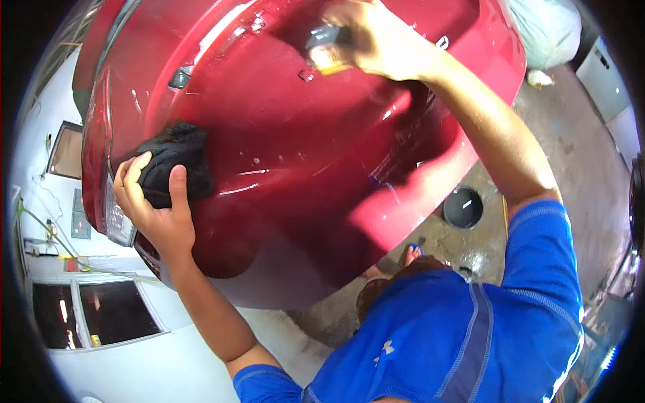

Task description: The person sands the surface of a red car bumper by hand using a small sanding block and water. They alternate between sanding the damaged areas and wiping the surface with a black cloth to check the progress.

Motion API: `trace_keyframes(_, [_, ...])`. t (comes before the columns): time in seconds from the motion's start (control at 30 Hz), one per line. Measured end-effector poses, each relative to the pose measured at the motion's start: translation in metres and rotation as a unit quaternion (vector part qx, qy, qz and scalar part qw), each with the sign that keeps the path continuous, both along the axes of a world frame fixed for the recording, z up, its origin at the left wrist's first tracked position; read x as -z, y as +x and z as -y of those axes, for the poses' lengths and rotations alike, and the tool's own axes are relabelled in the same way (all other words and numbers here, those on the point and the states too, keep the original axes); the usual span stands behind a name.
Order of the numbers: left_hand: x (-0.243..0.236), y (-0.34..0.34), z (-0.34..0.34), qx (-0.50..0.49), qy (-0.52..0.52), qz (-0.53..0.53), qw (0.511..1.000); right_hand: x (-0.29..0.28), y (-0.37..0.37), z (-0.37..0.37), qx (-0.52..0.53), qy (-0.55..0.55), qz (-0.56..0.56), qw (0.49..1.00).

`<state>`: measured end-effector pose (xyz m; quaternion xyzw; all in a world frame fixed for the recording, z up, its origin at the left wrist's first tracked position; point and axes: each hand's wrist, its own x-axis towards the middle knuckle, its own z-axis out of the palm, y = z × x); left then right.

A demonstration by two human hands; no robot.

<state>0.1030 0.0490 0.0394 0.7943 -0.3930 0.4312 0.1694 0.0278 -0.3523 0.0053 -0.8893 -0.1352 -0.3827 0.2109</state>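
In front of me is the glossy red body of a car (289, 134), its surface wet with droplets and streaks. At the car's left side, near the clear headlight (115, 208), my left hand (158, 218) has its fingers curled around a bunched black cloth (178, 158) that lies against the paint. My right hand (386, 43) reaches over the upper middle of the panel. Smeared by motion, it grips a small grey-and-yellow block (330, 52), whose exact kind I cannot make out.
A round black bucket (463, 207) stands on the wet concrete floor (551, 127) to the right of the car. A pale covered bundle (547, 30) sits at the far right, near a light grey cabinet (605, 74). On the left is a white wall with a dark window (117, 312).
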Motion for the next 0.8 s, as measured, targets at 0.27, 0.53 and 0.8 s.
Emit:
trace_keyframes(0.27, [0.002,-0.001,-0.001,0.001,0.017,0.015,1.0,0.009,-0.018,0.005,-0.065,-0.043,-0.032,0.996])
trace_keyframes(0.53, [0.002,0.003,-0.005,0.008,0.009,0.008,1.0,0.005,0.003,-0.002,-0.11,0.052,-0.008,0.993])
trace_keyframes(0.8, [0.006,0.006,0.005,0.014,-0.001,0.019,1.0,0.018,-0.025,-0.036,0.051,0.076,-0.071,0.993])
